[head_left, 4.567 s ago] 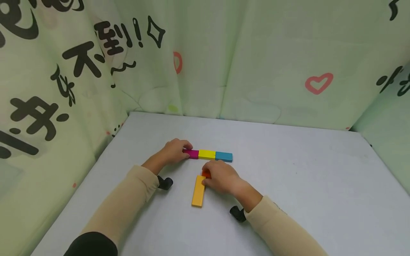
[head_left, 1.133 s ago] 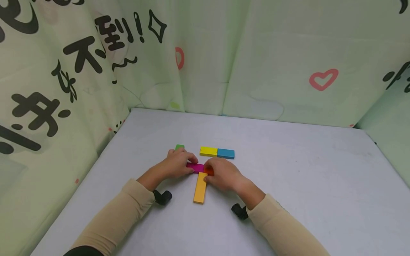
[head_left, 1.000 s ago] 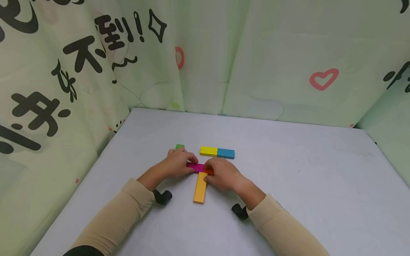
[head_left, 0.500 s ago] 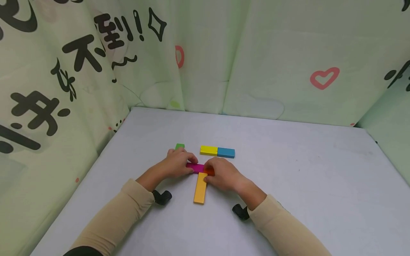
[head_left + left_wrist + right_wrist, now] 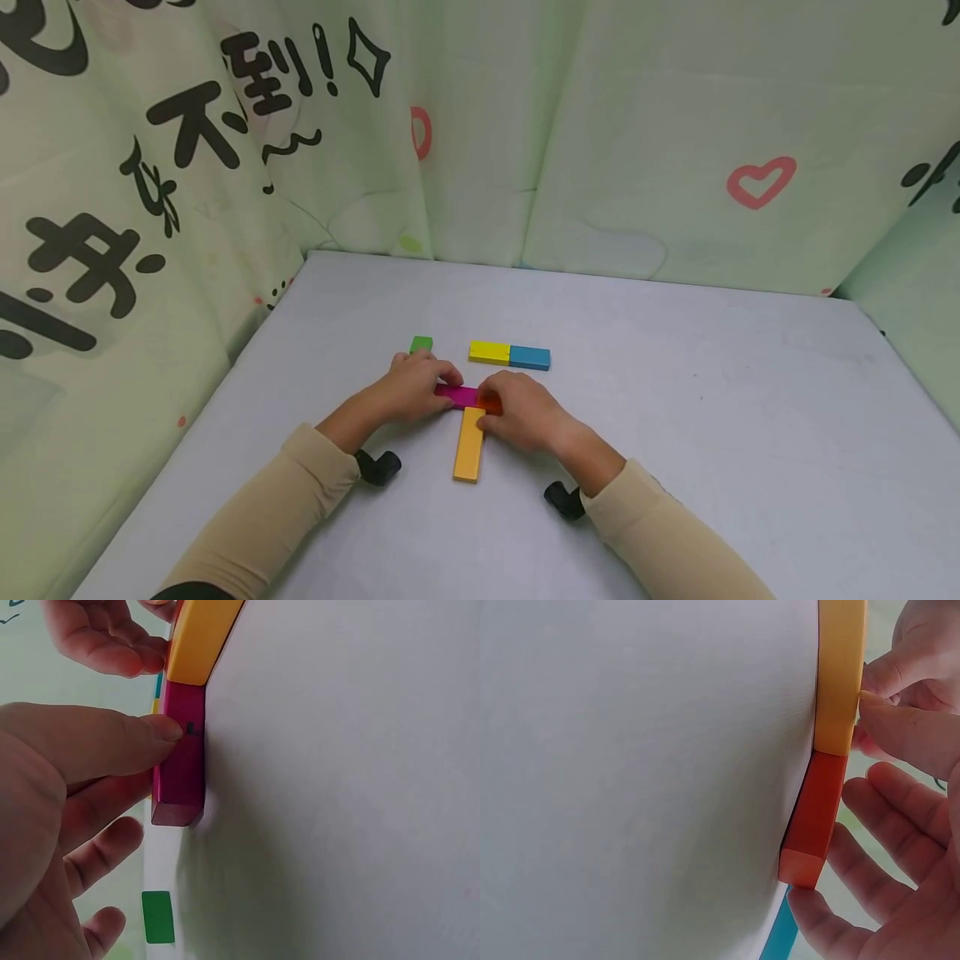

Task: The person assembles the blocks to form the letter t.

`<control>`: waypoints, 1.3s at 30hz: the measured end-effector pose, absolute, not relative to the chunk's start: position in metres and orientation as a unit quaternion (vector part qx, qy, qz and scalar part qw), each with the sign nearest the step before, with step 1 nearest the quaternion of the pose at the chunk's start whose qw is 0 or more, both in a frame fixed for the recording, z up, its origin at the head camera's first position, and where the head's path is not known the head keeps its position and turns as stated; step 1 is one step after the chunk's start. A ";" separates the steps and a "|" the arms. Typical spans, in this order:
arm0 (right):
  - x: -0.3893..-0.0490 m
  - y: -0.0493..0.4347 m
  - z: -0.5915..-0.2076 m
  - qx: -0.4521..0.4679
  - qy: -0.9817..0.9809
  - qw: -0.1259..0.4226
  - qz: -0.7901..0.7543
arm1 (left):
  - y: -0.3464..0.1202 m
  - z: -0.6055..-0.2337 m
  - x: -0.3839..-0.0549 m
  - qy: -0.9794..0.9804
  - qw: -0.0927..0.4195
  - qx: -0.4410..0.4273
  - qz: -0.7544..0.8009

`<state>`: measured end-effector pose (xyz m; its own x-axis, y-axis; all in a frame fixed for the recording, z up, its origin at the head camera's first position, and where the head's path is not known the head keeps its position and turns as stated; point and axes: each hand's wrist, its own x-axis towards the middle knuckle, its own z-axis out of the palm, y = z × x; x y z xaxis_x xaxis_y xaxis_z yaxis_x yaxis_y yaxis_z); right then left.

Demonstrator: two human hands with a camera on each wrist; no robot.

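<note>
In the head view, a magenta block (image 5: 462, 397) and a red-orange block (image 5: 491, 404) lie end to end, with a long amber block (image 5: 468, 450) running from their joint toward the person. My left hand (image 5: 412, 390) pinches the magenta block, its thumb on the near side in the left wrist view. My right hand (image 5: 525, 408) holds the red-orange block from the far side; its thumb touches the amber block's top end. The right wrist view shows the red-orange block (image 5: 814, 810) touching the amber one. Parts of the magenta and red-orange blocks are hidden by fingers.
Behind the hands, a yellow block (image 5: 489, 352) and a blue block (image 5: 529, 358) lie end to end. A green block (image 5: 422, 343) sits just beyond the left hand, partly covered. The white table (image 5: 712, 433) is bordered by a pale green curtain (image 5: 637, 150).
Since the oldest frame, my left hand has brought the magenta block from the yellow block's end nearer to me, against the red-orange one, exposing the green block. In the last second, hands barely shift.
</note>
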<state>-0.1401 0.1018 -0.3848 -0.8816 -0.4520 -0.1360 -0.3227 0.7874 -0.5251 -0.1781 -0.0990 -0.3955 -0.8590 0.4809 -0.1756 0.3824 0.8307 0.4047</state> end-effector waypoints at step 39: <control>-0.141 0.102 -0.385 -0.214 0.935 0.125 -0.255 | -0.095 -0.404 -0.139 0.941 0.098 0.252 0.203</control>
